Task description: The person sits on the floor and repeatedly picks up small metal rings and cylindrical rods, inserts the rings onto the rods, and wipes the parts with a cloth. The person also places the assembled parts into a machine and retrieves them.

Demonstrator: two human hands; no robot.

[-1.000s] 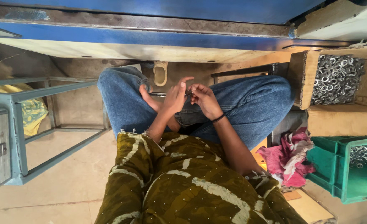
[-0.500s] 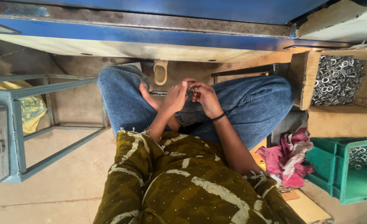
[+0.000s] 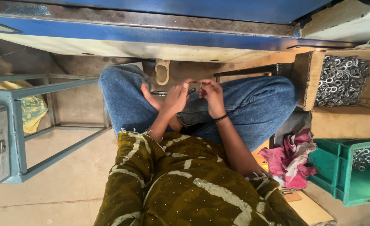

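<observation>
I sit cross-legged in blue jeans (image 3: 256,104) with both hands raised over my lap. My left hand (image 3: 176,98) pinches a small dark part (image 3: 191,90) between thumb and fingers. My right hand (image 3: 212,97), with a black band at the wrist, holds a tiny metal piece (image 3: 201,86) at its fingertips, right beside the dark part. The two hands almost touch. What the small pieces are is too small to tell.
A cardboard box of metal rings (image 3: 342,79) stands at my right, with a green crate (image 3: 344,184) holding more rings and a pink cloth (image 3: 294,157) below it. A grey-blue metal frame (image 3: 17,125), a yellow bag (image 3: 30,109) and a sandal (image 3: 163,71) lie left and ahead.
My hands stay together over my lap; only the fingers shift slightly around the small parts.
</observation>
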